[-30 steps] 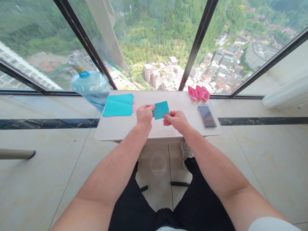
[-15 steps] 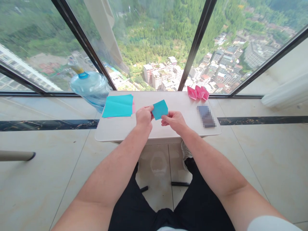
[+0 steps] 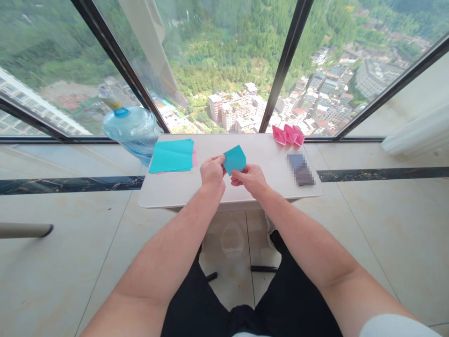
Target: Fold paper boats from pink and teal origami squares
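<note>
A small folded teal paper (image 3: 235,159) is held just above the white table (image 3: 175,192), tilted with one corner up. My left hand (image 3: 212,170) pinches its left edge with closed fingers. My right hand (image 3: 247,178) grips its lower edge from below, fingers curled. A stack of flat teal sheets (image 3: 171,155) with a pink sheet peeking out beneath lies on the table to the left of my hands.
Pink folded paper pieces (image 3: 288,134) sit at the table's far right edge, with a dark phone (image 3: 300,169) nearer me. A large blue water jug (image 3: 131,128) stands left of the table by the window. A grey bar (image 3: 24,230) juts in at the left.
The teal paper has turned a little, its right corner rising. My right hand has slid left along the lower edge, closer to my left hand.
</note>
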`<state>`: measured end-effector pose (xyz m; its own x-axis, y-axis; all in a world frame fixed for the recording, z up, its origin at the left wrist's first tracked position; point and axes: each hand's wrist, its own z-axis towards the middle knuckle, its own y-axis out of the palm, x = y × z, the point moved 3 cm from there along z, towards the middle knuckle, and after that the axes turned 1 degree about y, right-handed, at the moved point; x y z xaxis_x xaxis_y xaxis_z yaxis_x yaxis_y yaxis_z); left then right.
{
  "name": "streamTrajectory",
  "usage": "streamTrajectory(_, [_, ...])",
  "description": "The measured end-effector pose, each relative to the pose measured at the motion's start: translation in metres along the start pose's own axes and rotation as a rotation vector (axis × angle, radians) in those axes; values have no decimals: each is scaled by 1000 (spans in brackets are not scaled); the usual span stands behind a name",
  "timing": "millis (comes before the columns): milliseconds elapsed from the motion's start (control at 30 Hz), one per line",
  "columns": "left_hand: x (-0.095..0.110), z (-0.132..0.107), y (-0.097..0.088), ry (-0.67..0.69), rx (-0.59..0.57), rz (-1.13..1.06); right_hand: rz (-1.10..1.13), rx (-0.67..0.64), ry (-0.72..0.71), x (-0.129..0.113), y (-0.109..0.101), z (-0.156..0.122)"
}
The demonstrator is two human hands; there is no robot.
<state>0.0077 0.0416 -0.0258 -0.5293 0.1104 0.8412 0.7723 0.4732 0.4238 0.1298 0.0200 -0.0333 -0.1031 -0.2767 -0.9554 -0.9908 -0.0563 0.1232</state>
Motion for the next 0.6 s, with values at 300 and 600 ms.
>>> streamTrajectory(300, [-3,-4,2,-7,8,-17,38,-1,13,7,12,-5])
streamTrajectory(600, [-1,-6,0,9,27,-28,63,65,-8,4,8,-6])
